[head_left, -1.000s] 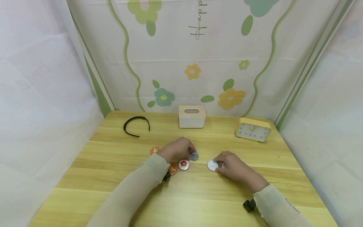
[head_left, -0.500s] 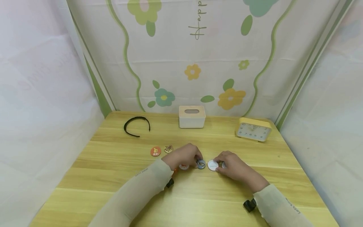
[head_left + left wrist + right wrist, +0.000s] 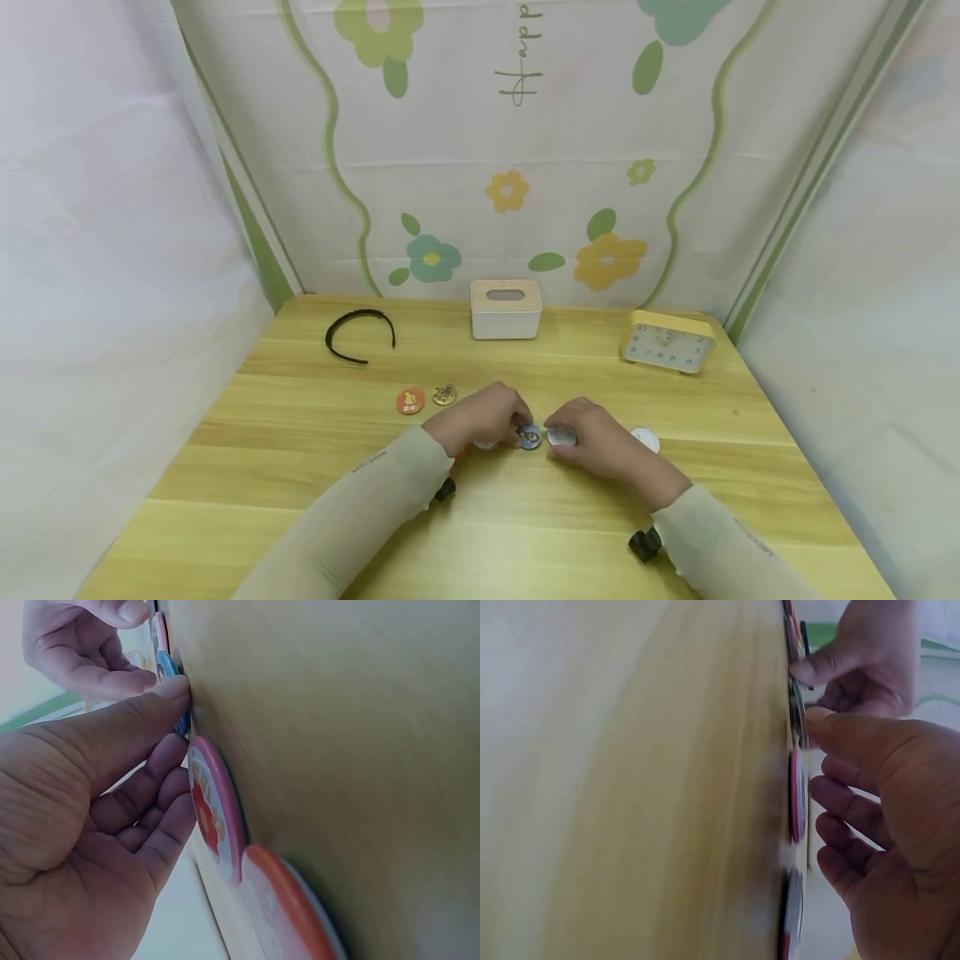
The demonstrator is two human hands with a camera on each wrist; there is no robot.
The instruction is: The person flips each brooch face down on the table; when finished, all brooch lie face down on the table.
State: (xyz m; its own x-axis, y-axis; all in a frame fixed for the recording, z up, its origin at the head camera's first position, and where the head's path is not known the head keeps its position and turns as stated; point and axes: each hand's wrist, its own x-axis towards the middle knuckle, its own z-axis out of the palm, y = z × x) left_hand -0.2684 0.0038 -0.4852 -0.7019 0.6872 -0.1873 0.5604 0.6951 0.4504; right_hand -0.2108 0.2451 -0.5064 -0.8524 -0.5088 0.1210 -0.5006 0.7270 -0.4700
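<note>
My left hand (image 3: 483, 417) pinches a round blue badge (image 3: 529, 437) by its edge, flat on the wooden table. In the left wrist view, its thumb lies on the blue badge (image 3: 182, 724). A pink-rimmed badge with a red flower (image 3: 214, 810) and an orange-rimmed badge (image 3: 289, 907) lie beside that hand. Close to the blue badge, my right hand (image 3: 596, 440) holds a whitish round badge (image 3: 561, 437) between thumb and fingers. The right wrist view shows a pink-rimmed badge (image 3: 798, 799) beneath its curled fingers. Another white badge (image 3: 645, 439) lies right of the hand.
An orange badge (image 3: 410, 401) and a gold patterned badge (image 3: 445, 394) lie left on the table (image 3: 300, 467). Farther back are a black headband (image 3: 360, 313), a white tissue box with a wooden lid (image 3: 506, 321), and a yellow clock (image 3: 667, 343). Fabric walls surround the table.
My left hand has slid the blue badge right and nearer to me, beside the whitish badge. My right hand has shifted slightly left, and a white badge now shows behind it.
</note>
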